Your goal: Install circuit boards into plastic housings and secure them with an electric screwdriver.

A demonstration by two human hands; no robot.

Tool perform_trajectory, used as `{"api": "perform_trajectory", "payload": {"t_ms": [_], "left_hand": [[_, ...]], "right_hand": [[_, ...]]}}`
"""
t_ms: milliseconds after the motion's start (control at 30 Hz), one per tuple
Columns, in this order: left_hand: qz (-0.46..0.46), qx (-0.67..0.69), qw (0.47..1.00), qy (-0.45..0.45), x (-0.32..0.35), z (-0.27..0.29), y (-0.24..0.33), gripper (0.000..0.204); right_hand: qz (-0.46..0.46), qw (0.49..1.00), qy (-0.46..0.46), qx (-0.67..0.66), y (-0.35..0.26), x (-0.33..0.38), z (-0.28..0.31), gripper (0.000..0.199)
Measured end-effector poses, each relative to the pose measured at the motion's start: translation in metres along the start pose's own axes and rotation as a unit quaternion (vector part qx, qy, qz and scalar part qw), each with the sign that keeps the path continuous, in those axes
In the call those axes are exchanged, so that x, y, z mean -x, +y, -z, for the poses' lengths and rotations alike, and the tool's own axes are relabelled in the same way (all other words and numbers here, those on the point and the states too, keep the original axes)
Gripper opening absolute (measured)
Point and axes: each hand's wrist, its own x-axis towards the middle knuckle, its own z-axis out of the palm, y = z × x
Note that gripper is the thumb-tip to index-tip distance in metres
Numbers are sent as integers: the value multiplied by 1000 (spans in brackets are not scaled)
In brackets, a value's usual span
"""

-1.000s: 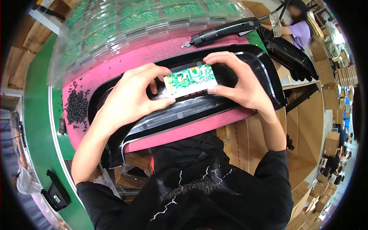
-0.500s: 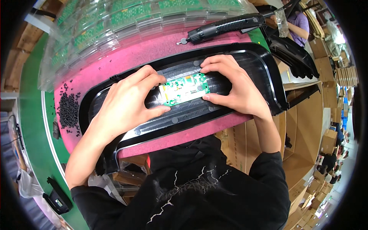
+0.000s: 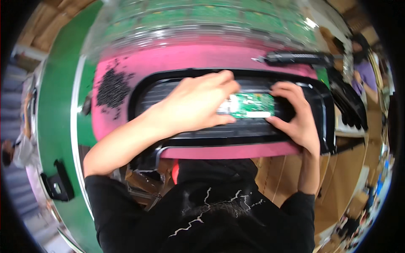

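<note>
A green circuit board (image 3: 252, 105) lies in or just over the hollow of a long black plastic housing (image 3: 190, 135); I cannot tell whether it touches the floor beneath. My left hand (image 3: 204, 101) grips the board's left end between thumb and fingers and hides part of it. At the other end, the thumb and fingertips of my right hand (image 3: 298, 116) are at the lower and upper right corners. Both palms arch above the housing.
Under the housing is a pink mat (image 3: 177, 57) on a green table (image 3: 59, 84). Small black screws (image 3: 113, 88) are heaped at left. Clear trays of circuit boards (image 3: 202, 25) stand behind. A black electric screwdriver (image 3: 299, 58) lies at far right, and cardboard boxes (image 3: 329, 181) stand lower right.
The whole view has turned and shifted, so the housing now appears more level and farther right. Both hands are still at the ends of the circuit board.
</note>
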Motion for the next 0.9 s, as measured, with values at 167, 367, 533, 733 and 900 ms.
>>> {"api": "perform_trajectory", "payload": {"t_ms": [167,367,533,733,900], "left_hand": [[17,39,999,-6,10,15,3,58],[113,-76,964,226,51,65,-39,20],[224,-182,949,130,105,65,-103,22],[233,-170,947,140,102,53,-107,17],[221,-235,939,116,99,53,-102,14]], "right_hand": [[-65,997,-5,-32,-4,1,-2,65],[-135,972,187,-52,26,15,44,50],[-178,968,148,101,78,-7,107,55],[-314,904,115,-265,104,-36,120,40],[-147,858,423,-254,74,-78,68,55]]}}
